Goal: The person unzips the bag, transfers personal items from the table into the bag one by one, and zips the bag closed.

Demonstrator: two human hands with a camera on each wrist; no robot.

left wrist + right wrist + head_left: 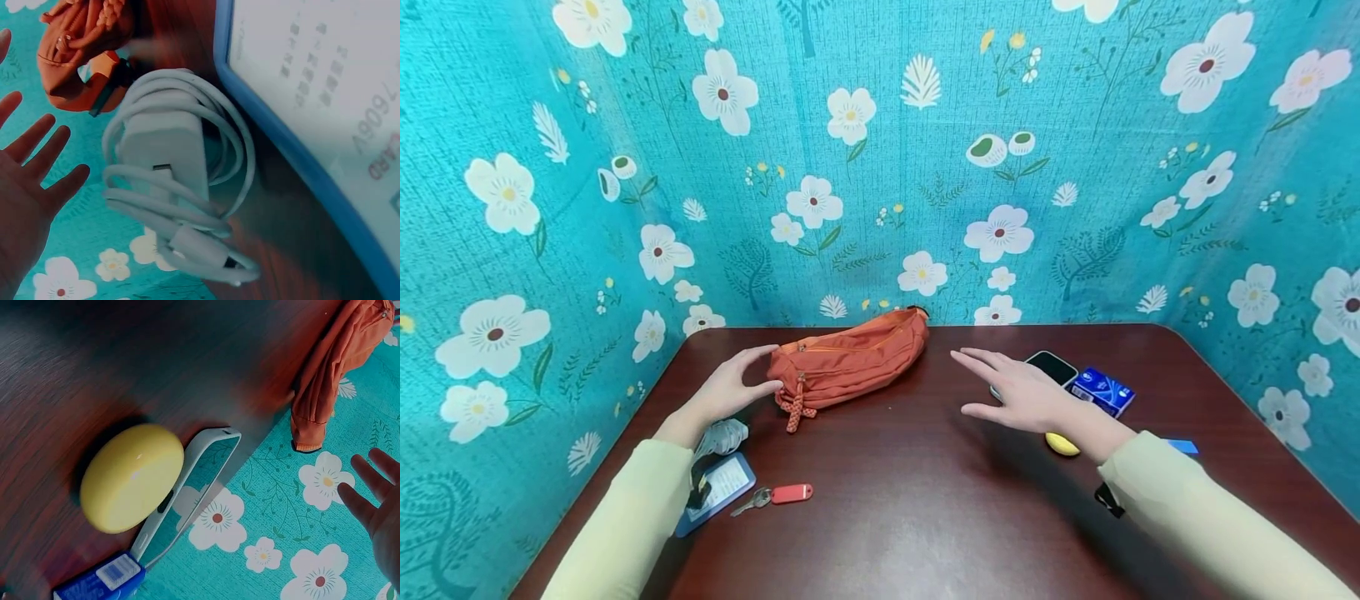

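Note:
An orange-red fabric bag [857,358] with zips and a braided cord pull lies toward the back of the table. At its left end is my left hand [733,387], thumb and fingers spread apart; the head view does not settle whether they touch the fabric. Under that wrist lies a white charger [165,140] with its cable wound round it. My right hand [1026,396] hovers to the right of the bag, fingers extended and holding nothing. Beneath and behind it are a phone [1052,368], a blue packet [1102,390] and a smooth yellow oval object [131,478].
A blue-edged card holder [730,482] lies front left, beside a key [762,498] on a red tag [792,493]. Partly under the right sleeve are a black item [1108,500] and a blue strip [1182,447]. Flowered turquoise cloth [880,183] borders the table.

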